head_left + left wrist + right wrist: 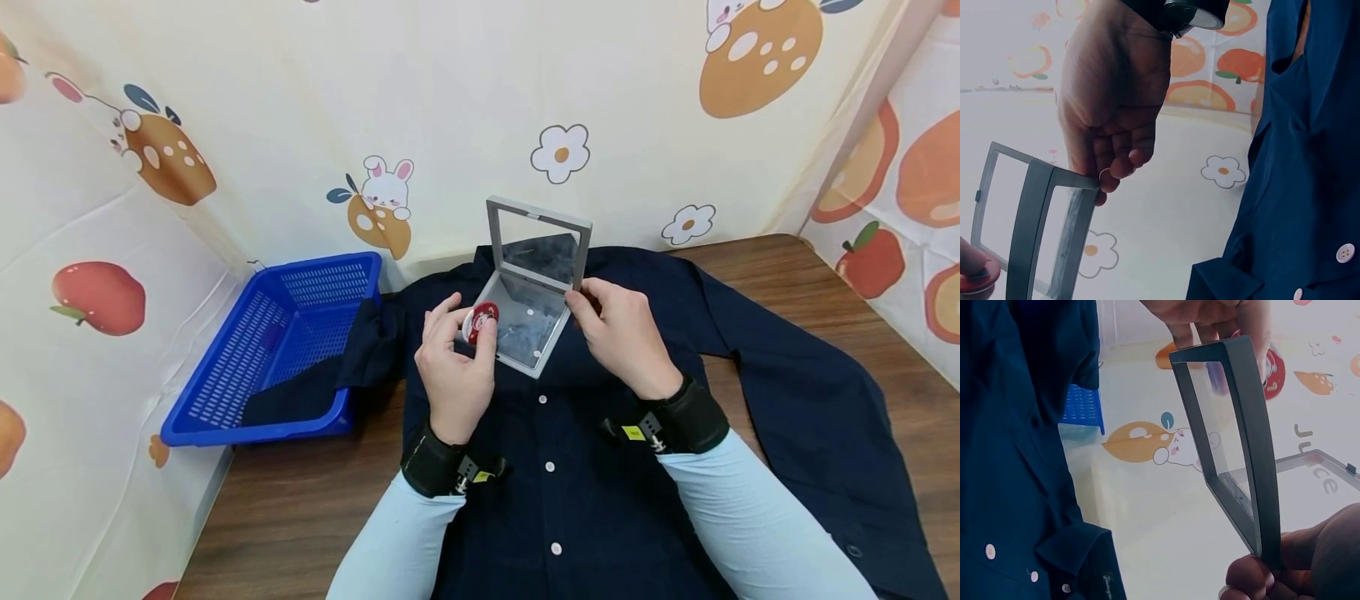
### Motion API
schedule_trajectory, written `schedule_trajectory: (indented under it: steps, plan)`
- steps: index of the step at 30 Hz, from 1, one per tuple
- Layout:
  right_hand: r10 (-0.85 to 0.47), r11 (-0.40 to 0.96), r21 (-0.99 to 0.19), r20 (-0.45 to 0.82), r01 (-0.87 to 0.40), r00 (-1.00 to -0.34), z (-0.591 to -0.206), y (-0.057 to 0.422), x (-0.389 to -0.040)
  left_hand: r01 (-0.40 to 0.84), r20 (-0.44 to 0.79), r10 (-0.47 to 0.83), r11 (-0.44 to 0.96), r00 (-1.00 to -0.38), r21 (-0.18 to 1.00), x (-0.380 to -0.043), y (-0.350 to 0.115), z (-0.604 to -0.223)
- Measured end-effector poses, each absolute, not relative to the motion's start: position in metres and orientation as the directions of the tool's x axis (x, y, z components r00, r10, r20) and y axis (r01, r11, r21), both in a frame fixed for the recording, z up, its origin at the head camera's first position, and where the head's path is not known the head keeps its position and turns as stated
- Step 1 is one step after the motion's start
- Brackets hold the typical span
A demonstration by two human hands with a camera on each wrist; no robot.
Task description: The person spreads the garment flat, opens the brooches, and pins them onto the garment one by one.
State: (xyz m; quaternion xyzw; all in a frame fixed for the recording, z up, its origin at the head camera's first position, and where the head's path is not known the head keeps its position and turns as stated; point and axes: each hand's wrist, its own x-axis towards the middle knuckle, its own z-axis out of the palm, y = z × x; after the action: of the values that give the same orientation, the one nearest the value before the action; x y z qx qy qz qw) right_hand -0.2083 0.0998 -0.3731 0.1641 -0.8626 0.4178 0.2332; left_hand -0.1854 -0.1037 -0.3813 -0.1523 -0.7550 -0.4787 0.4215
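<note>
My left hand (457, 375) pinches a round red badge (486, 317) with a printed figure between thumb and fingers. Its fingers also lie at the left edge of a grey-framed clear display case (517, 335). With thumb and fingertips, my right hand (624, 337) grips that case by its right edge near the hinge. The hinged lid (584, 250) stands up, and both halves have see-through panels. Beneath the hands a dark navy shirt (551, 508) with white buttons is spread out. In the right wrist view, the badge (1274, 372) shows beyond the case frame (1254, 437).
A blue plastic basket (258, 434) stands at the left, and a dark sleeve (300, 392) hangs into it. The shirt's other sleeve (832, 400) stretches to the right across the wooden table (300, 517). Printed curtains (465, 100) surround the table's back and sides.
</note>
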Motion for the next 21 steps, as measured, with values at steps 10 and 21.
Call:
schedule_trajectory:
  steps: [10,21]
  plan:
    - [-0.054,0.593,-0.661,0.537,-0.460,-0.842,-0.367,0.108,-0.210,0.641,0.758,-0.244,0.415,-0.604,0.645,-0.183,-0.105,-0.377]
    - [0.020,0.593,-0.678,0.552,-0.434,-0.834,-0.364,0.121,-0.213,0.629,0.662,-0.163,0.212,-0.732,0.748,-0.180,-0.105,-0.376]
